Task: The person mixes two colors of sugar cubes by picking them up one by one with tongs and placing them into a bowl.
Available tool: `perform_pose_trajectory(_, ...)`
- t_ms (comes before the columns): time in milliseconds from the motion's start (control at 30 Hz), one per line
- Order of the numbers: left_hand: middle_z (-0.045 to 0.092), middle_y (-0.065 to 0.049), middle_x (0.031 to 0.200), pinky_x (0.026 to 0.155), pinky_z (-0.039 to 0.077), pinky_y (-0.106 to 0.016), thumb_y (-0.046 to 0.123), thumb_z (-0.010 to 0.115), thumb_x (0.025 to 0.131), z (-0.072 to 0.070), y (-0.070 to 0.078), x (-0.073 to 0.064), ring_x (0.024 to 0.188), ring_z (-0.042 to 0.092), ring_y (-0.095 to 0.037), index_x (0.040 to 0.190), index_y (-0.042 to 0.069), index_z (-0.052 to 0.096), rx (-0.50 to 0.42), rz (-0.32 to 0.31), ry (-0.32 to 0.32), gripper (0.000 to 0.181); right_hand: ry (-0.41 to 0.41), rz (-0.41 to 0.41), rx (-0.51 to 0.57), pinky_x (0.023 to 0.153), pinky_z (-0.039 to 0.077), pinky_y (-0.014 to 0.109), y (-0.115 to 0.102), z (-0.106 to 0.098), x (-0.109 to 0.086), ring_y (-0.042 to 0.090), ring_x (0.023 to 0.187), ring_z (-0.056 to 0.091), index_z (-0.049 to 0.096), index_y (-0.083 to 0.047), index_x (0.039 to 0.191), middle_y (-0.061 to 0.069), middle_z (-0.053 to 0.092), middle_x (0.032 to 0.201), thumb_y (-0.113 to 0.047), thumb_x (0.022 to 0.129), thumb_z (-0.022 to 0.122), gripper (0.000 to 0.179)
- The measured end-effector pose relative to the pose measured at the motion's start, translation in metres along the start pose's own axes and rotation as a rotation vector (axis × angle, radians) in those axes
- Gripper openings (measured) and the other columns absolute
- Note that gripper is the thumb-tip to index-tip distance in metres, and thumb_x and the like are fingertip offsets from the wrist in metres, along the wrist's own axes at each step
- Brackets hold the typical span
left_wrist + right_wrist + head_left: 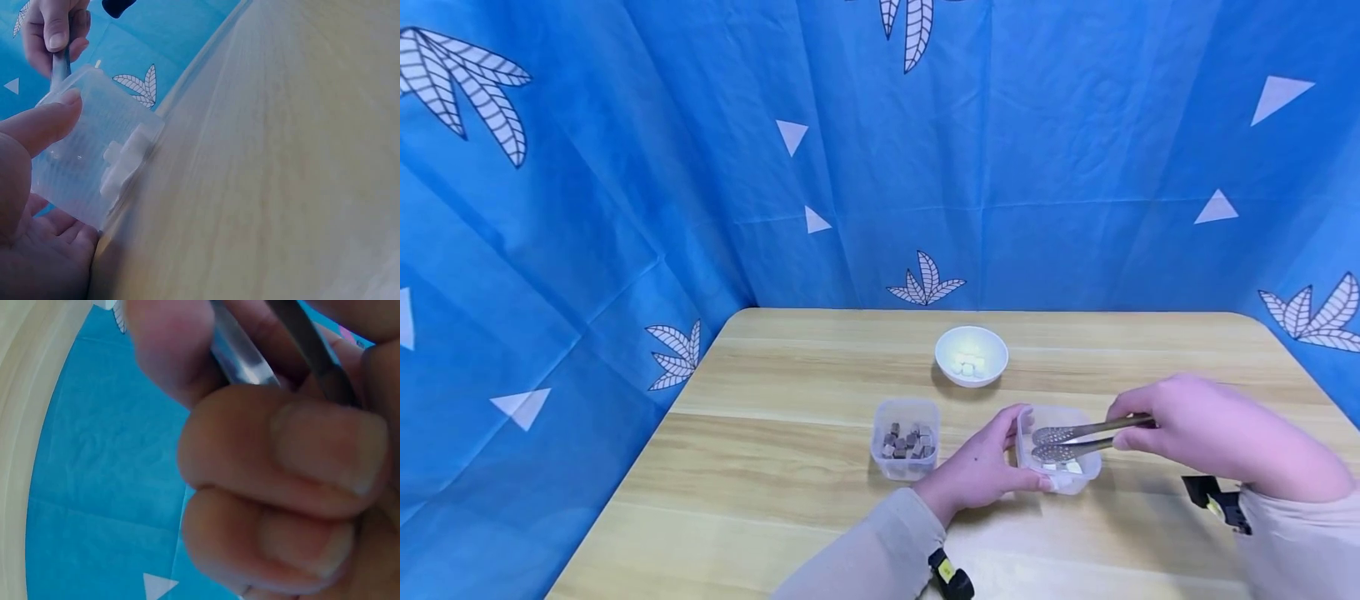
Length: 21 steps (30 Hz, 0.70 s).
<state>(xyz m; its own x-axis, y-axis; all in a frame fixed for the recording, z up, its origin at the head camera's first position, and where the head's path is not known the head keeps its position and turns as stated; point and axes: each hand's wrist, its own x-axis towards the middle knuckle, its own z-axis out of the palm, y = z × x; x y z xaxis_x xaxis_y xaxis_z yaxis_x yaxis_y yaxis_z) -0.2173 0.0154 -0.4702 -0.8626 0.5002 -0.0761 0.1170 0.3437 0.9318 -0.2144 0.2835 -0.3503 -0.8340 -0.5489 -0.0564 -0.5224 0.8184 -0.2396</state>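
Note:
My left hand [973, 471] holds a clear plastic container [1086, 479] by its left side, thumb on the near wall and fingers on the far one. White pieces [128, 159] lie at the bottom of this container. My right hand [1187, 429] grips metal tongs [1060, 435] with perforated tips. Those tips reach over the container's opening, slightly apart; whether they touch a piece cannot be told. In the right wrist view, curled fingers [281, 450] wrap round the tongs' arms and the tips are out of view.
Left of my left hand stands a second clear container [887, 412] with several dark metallic cubes [913, 443]. A white bowl [947, 346] with several pale cubes [967, 367] sits farther back. The wooden table [760, 467] meets a blue patterned cloth [865, 167] behind.

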Motion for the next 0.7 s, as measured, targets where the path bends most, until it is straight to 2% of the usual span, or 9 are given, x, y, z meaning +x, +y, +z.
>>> perform_pose_trajectory(133, 0.042, 0.015, 0.153, 0.115, 0.034, -0.037, 0.032, 0.090, 0.075, 0.000, 0.000, 0.001, 0.135, 0.046, -0.011, 0.156, 0.029, 0.032, -0.005, 0.008, 0.000, 0.100, -0.002, -0.016, -0.002, 0.063, 0.049, 0.031, -0.004, 0.003, 0.002, -0.002, 0.070, 0.052, 0.074, -0.032, 0.098, -0.021, 0.066, 0.088, -0.033, 0.087, 0.079, 0.012)
perform_pose_trajectory(267, 0.042, 0.014, 0.152, 0.115, 0.034, -0.037, 0.032, 0.090, 0.075, 0.000, -0.001, 0.001, 0.135, 0.046, -0.011, 0.156, 0.029, 0.032, -0.001, 0.015, -0.002, 0.099, -0.014, 0.013, -0.001, 0.060, 0.045, 0.029, -0.008, 0.006, 0.003, 0.000, 0.067, 0.049, 0.074, -0.032, 0.095, -0.021, 0.063, 0.084, -0.030, 0.085, 0.080, 0.011)
perform_pose_trajectory(533, 0.043, 0.015, 0.151, 0.115, 0.034, -0.039, 0.032, 0.090, 0.075, 0.000, 0.000, 0.001, 0.134, 0.046, -0.010, 0.155, 0.030, 0.033, -0.018, 0.009, -0.003, 0.098, 0.016, -0.007, -0.049, 0.059, 0.043, 0.028, -0.014, 0.009, 0.007, 0.000, 0.062, 0.045, 0.072, -0.032, 0.091, -0.023, 0.059, 0.079, -0.027, 0.087, 0.079, 0.010)
perform_pose_trajectory(700, 0.041, 0.014, 0.153, 0.115, 0.034, -0.040, 0.033, 0.090, 0.075, 0.000, 0.000, 0.001, 0.135, 0.046, -0.011, 0.156, 0.030, 0.032, -0.014, 0.002, -0.005, 0.100, 0.031, -0.006, -0.026, 0.057, 0.040, 0.027, -0.011, 0.005, 0.005, 0.000, 0.061, 0.044, 0.071, -0.031, 0.093, -0.023, 0.058, 0.078, -0.028, 0.090, 0.076, 0.006)
